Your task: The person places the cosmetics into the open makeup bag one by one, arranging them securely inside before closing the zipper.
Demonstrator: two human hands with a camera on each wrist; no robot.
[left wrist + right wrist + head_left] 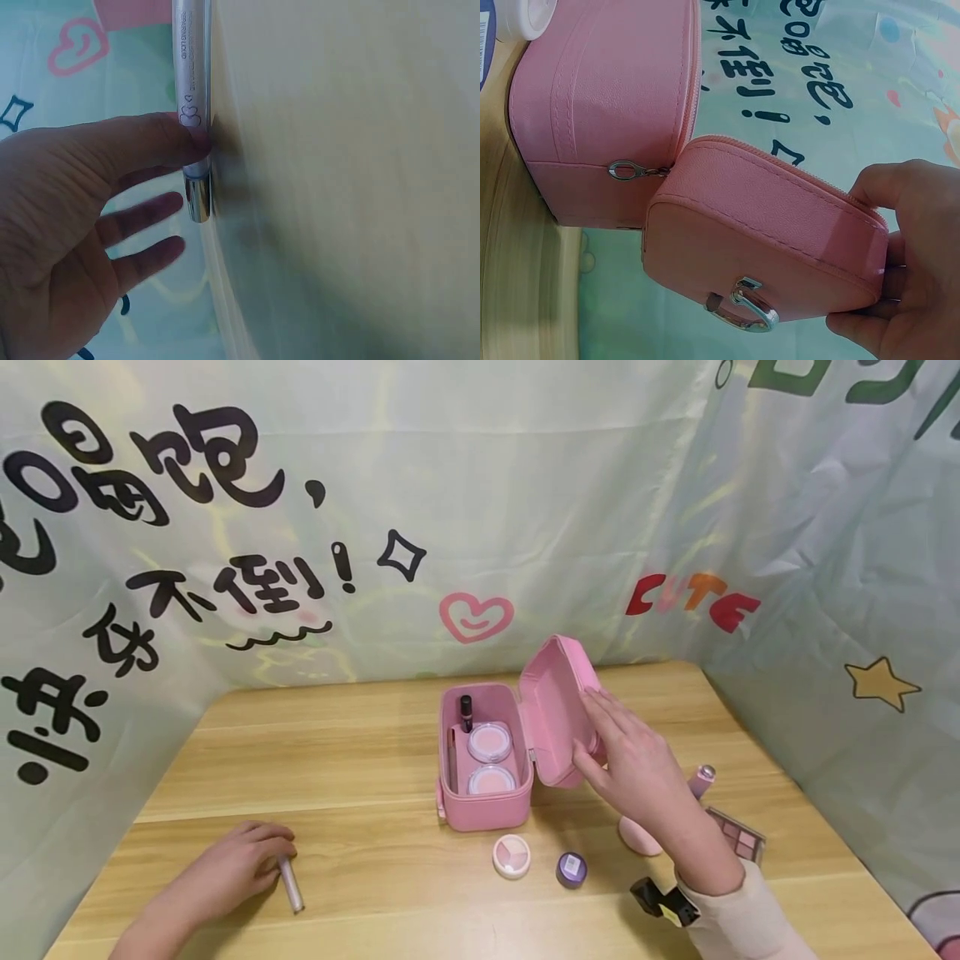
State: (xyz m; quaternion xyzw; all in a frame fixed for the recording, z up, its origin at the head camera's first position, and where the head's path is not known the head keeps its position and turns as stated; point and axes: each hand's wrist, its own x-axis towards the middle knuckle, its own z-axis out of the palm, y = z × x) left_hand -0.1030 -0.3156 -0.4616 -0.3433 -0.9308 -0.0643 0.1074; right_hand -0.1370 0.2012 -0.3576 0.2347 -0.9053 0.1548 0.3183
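My left hand [238,867] pinches a slim pale tube [291,883] low over the left of the table. In the left wrist view the thumb presses on the tube, just above its shiny gold end, while two other fingers stand apart from it. A pink makeup case [491,814] stands at the middle with its lid swung out to the right. My right hand [637,768] grips the lid [765,225] at its free edge, thumb on the rim. Inside the case are two round compacts [490,742], a black-capped lipstick [467,714] and a thin pencil [452,760].
Before the case lie a round three-tone compact [512,857] and a purple-lidded jar [572,869]. Partly behind the right forearm are a pink rounded piece [640,837], a pink tube [702,782] and an eyeshadow palette [738,835]. A printed curtain [480,510] borders the wooden table.
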